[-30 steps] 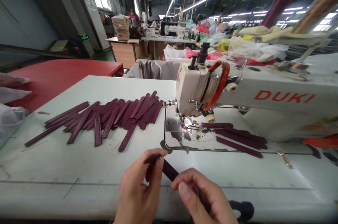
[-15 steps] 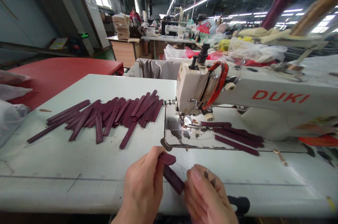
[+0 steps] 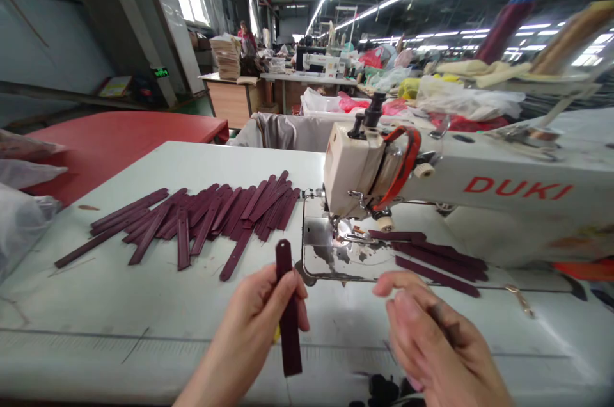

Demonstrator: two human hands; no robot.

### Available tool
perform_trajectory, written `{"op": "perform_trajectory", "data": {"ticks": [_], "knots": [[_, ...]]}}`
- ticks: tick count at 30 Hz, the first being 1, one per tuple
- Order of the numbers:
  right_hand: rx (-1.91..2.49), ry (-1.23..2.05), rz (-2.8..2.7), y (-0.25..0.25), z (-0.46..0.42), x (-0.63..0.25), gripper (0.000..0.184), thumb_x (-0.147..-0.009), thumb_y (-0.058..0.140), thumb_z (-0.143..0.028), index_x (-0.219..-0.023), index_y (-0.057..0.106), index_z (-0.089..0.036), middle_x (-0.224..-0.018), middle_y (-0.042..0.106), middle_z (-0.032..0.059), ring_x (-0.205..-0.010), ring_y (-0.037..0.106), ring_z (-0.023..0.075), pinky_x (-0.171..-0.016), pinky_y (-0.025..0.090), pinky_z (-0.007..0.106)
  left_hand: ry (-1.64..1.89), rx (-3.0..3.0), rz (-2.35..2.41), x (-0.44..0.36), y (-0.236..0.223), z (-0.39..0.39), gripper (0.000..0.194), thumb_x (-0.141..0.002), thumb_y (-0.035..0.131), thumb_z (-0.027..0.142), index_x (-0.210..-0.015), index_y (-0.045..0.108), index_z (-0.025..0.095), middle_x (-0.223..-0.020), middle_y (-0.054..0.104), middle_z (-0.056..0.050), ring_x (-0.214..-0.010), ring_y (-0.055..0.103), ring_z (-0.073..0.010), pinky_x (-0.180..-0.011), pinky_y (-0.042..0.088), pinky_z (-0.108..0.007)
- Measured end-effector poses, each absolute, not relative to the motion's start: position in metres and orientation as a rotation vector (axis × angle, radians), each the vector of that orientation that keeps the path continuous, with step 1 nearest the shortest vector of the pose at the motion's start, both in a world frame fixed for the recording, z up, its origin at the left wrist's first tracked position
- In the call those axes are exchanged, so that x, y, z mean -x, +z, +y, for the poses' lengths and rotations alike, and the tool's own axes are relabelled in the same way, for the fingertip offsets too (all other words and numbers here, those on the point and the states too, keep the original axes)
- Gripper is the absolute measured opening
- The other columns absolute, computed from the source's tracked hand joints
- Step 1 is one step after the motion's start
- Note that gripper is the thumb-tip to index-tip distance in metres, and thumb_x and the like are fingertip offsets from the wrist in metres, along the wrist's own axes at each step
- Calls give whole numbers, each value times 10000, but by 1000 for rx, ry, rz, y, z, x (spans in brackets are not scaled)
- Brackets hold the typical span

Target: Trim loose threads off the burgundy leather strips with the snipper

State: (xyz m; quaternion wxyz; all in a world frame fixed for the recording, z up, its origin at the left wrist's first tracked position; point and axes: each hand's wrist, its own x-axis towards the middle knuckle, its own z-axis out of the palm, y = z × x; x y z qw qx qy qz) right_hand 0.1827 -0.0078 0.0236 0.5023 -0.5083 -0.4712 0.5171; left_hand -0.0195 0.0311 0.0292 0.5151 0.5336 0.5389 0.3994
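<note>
My left hand (image 3: 268, 304) pinches a dark maroon leather strap (image 3: 290, 336) between thumb and fingers. The strap stands nearly upright, with a rounded, holed end at the top, a square end at the bottom and a thread hanging below. My right hand (image 3: 432, 330) is apart from it to the right, fingers curled in. It is closed round small thread snips, mostly hidden in the palm now; their pointed tips showed earlier. A heap of similar straps (image 3: 211, 215) lies on the left of the white table, and several more straps (image 3: 441, 256) lie beneath the sewing machine arm.
The sewing machine (image 3: 355, 170) stands just beyond my hands, its arm reaching right. A gold zipper pull (image 3: 520, 301) lies near the right side of the white table (image 3: 144, 304). A red-covered table (image 3: 134, 132) adjoins at left, and a plastic bag (image 3: 23, 221) sits at the left edge.
My left hand has turned the strap from folded and slanting to straight and upright. My right hand has moved away from it to the right.
</note>
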Motion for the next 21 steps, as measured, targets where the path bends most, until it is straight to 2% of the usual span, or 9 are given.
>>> {"op": "perform_trajectory", "data": {"ticks": [3,5,7,9,13,15,17,19,21], "knots": [[1249,1295,-1245,29,6,-167,498,-831,666,-533,-1242,543,-280,-540,268,-126,-469,224,68,-466,213,207,875,-1216,1179,3,21,25,363,-920,452,476,-712,553,197,-452,573,24,-388,416,-103,-399,285,-184],[1228,1344,-1342,28,13,-154,636,-757,748,-492,-1307,521,-269,-556,326,-124,-485,253,68,-466,222,197,847,-1214,1138,1,15,23,377,-924,452,481,-691,542,198,-476,550,30,-412,440,-110,-408,305,-188],[1210,1288,-1459,25,18,-143,447,-780,728,-440,-1167,635,-236,-674,500,-73,-495,334,64,-446,277,194,853,-1242,1126,3,11,22,351,-923,475,443,-685,549,195,-520,531,36,-465,460,-121,-449,347,-200],[1204,1162,-1551,22,22,-137,201,-870,631,-358,-966,699,-195,-852,626,1,-609,514,94,-549,424,210,880,-1285,1134,4,9,21,282,-914,514,367,-695,561,194,-554,510,46,-513,450,-125,-496,358,-206],[1219,977,-1616,21,25,-142,242,-923,535,-272,-731,651,-181,-881,655,52,-873,621,176,-815,468,280,848,-1302,1129,8,10,20,231,-919,520,307,-724,576,196,-533,583,28,-496,446,-126,-491,337,-216],[1230,943,-1650,23,22,-150,242,-923,540,-281,-719,632,-189,-888,620,46,-853,598,167,-778,455,271,828,-1263,1135,9,10,20,251,-938,484,335,-744,566,199,-511,631,4,-466,454,-127,-467,337,-210],[1168,1157,-1574,25,15,-157,258,-949,518,-327,-749,613,-194,-913,564,18,-661,538,94,-591,421,219,817,-1209,1136,10,9,21,280,-947,460,383,-748,546,205,-486,626,4,-425,449,-119,-442,346,-200],[988,1528,-1312,26,7,-162,312,-957,508,-401,-730,561,-194,-871,510,-23,-452,342,18,-405,253,185,802,-1162,1116,10,8,23,310,-944,444,435,-752,532,208,-454,580,29,-371,413,-103,-406,337,-191],[777,1752,-963,24,2,-165,326,-939,536,-418,-707,521,-190,-858,498,-41,-412,201,-4,-374,144,184,791,-1130,1091,8,7,23,326,-934,430,469,-761,524,210,-430,526,54,-342,380,-94,-377,312,-186]]}}
